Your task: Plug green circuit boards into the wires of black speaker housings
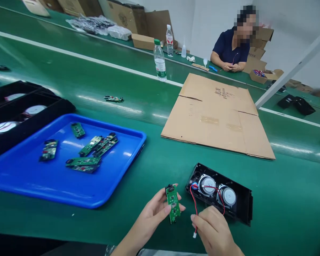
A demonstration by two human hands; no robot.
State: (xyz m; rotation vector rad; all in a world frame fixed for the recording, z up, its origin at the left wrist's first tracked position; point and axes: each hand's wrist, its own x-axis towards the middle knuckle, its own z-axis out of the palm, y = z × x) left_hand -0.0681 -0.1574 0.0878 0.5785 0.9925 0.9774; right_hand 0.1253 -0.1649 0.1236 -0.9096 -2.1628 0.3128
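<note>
At the near edge of the green bench (153,160), the left hand (155,210) pinches a green circuit board (173,204) between thumb and fingers, the board standing roughly lengthwise away from the body with its component side showing. Just to its right, the right hand (214,227) pinches a red wire lead (194,202) between thumb and forefinger, the white plug (194,235) hanging free below the fingertips. The lead runs back to an open black speaker case (244,204) lying just beyond that hand, two round silver-backed speakers (208,186) set side by side within it. To the left sits a blue tray (96,204) with several loose boards (90,146), some overlapping; black housings (57,101) stand behind its left side. Farther out, a single board (113,99) lies alone, and a flattened cardboard sheet (221,117) rests beyond the speaker case. Past it are a green-capped bottle (160,64), a white-capped bottle (169,42), and, across the bench, a co-worker (230,48) in a dark top, forearms on the surface.
</note>
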